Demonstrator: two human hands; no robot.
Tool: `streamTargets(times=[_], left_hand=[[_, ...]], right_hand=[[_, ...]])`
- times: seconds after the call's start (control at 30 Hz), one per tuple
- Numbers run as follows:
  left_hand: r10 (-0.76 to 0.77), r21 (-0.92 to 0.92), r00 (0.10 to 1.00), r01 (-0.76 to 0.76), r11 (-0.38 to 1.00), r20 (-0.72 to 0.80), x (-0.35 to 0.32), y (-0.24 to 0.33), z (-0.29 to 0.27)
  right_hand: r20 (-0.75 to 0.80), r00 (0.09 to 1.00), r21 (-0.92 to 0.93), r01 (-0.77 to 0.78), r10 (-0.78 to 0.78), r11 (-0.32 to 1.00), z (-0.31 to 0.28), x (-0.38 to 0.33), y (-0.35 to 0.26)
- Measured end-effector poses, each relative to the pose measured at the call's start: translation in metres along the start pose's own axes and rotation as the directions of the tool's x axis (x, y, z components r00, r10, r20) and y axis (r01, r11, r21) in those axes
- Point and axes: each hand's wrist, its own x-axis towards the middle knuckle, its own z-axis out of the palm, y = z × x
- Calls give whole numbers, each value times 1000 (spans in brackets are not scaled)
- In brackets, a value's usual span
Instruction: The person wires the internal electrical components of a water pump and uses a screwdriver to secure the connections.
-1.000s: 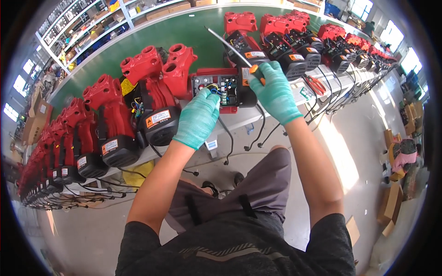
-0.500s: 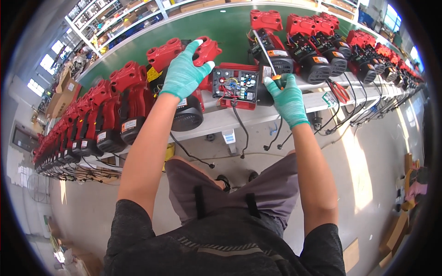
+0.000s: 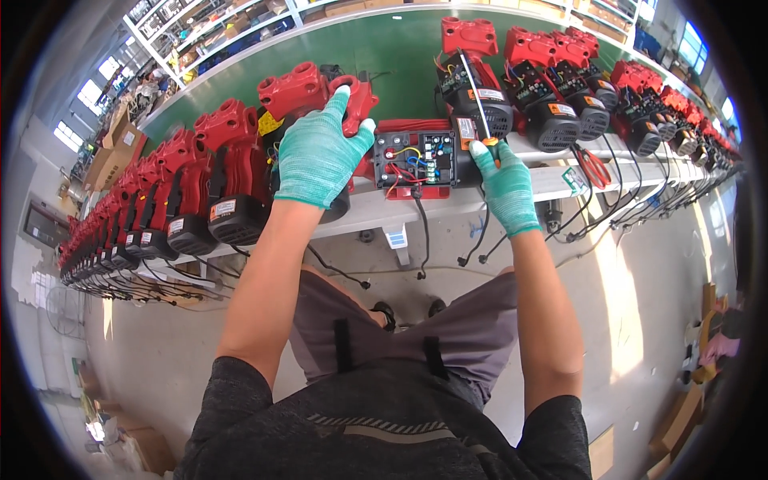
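Note:
A red and black power-tool body (image 3: 414, 193) lies on its side before me, with its opened housing showing a circuit board (image 3: 428, 157) and red, yellow and blue wires. My left hand (image 3: 322, 156), in a green knit glove, is closed around the red end (image 3: 360, 104) of this body, the thumb and one fingertip against it. At its other end, my gloved right hand (image 3: 508, 188) grips a screwdriver (image 3: 482, 104) by an orange-marked handle. The metal shaft points away from me, in front of another unit. Part of the handle is hidden by my fingers.
A row of red and black units (image 3: 236, 200) lines the bench to the left, with more open units (image 3: 552, 116) to the right. Power cords (image 3: 424, 240) hang over the pale front rail (image 3: 372, 211). Behind are a green bench top (image 3: 376, 48) and shelves (image 3: 216, 32).
My left hand has shifted toward me, still at the red end. My right hand sits slightly lower in the picture with the screwdriver. The whole view has moved a little.

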Motion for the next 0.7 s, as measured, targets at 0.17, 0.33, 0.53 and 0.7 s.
streamTargets(times=[0.17, 0.33, 0.53, 0.7], left_hand=[[52, -240, 999, -49, 970, 2, -19, -11, -4], [232, -293, 836, -413, 862, -497, -64, -30, 9], [72, -700, 977, -193, 687, -199, -109, -21, 54], [29, -762, 996, -80, 643, -80, -126, -23, 82]], right_hand=[[-122, 990, 98, 88, -76, 991, -4, -18, 9], [-50, 986, 389, 166, -159, 906, -11, -67, 16], [-146, 891, 108, 446, -430, 888, 27, -98, -18], [-113, 889, -197, 418, -444, 887, 53, -84, -31]])
